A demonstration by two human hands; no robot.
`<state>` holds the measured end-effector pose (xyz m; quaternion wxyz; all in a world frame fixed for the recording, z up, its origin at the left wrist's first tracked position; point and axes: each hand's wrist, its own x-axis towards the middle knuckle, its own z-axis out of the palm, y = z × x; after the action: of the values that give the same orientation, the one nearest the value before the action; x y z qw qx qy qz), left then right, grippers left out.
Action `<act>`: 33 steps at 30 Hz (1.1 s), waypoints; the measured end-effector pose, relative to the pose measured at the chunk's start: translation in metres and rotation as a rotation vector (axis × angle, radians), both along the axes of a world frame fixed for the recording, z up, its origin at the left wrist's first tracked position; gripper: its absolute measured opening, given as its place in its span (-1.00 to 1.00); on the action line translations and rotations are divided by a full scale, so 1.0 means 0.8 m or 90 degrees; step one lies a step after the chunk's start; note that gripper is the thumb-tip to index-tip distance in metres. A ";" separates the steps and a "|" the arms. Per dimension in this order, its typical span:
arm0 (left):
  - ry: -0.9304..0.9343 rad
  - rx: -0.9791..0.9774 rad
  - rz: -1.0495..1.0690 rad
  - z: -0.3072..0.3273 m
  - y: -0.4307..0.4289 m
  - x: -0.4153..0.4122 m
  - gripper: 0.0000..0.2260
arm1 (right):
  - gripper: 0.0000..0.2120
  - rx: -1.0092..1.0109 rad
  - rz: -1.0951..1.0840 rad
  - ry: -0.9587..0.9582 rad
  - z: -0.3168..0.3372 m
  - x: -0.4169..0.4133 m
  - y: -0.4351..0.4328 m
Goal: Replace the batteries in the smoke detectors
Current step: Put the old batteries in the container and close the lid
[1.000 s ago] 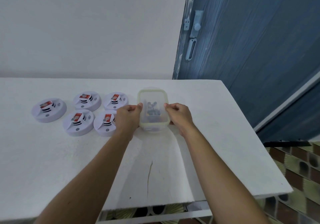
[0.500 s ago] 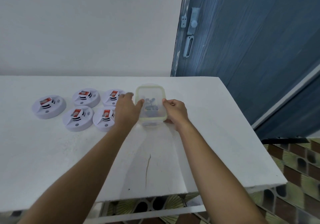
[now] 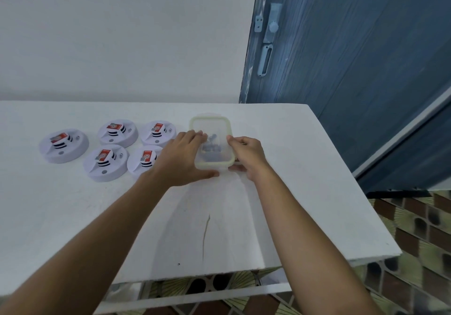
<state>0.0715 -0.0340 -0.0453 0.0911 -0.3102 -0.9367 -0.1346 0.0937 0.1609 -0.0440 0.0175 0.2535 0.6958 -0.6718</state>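
Note:
A clear plastic container (image 3: pixel 212 127) with a pale green-rimmed lid sits on the white table (image 3: pixel 280 192); dark batteries show through its lid. My left hand (image 3: pixel 181 157) grips its left side, fingers over the lid and thumb under the near edge. My right hand (image 3: pixel 247 155) clasps the container's right side. Several white round smoke detectors lie face down to the left, each with a red battery in its back. The nearest smoke detector (image 3: pixel 144 159) is partly hidden by my left hand; another smoke detector (image 3: pixel 64 145) lies farthest left.
A white wall runs behind the table. A blue door (image 3: pixel 353 58) with a pale latch (image 3: pixel 267 39) stands at the right. The table's right edge drops to a patterned tile floor (image 3: pixel 415 229). A thin crack (image 3: pixel 205 234) marks the near tabletop.
My left hand has slid from the container's side up over the lid, with the thumb now at the near edge. My right hand stays on the right side. The view has shifted slightly.

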 end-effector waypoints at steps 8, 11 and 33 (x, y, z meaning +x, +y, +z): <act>0.045 -0.008 -0.019 -0.010 0.001 -0.009 -0.13 | -0.76 0.025 0.005 0.007 -0.001 -0.004 0.002; -0.011 -0.007 0.020 0.011 0.006 -0.018 -0.26 | -0.79 0.083 0.020 -0.002 0.005 -0.007 -0.001; -0.203 0.038 0.149 0.015 0.065 -0.119 -0.59 | -0.69 0.226 -0.010 0.043 -0.002 -0.050 -0.040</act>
<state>-0.0235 0.0181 -0.0334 -0.0339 -0.1710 -0.9646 -0.1980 0.0538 0.1285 -0.0457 -0.0556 0.2354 0.8016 -0.5467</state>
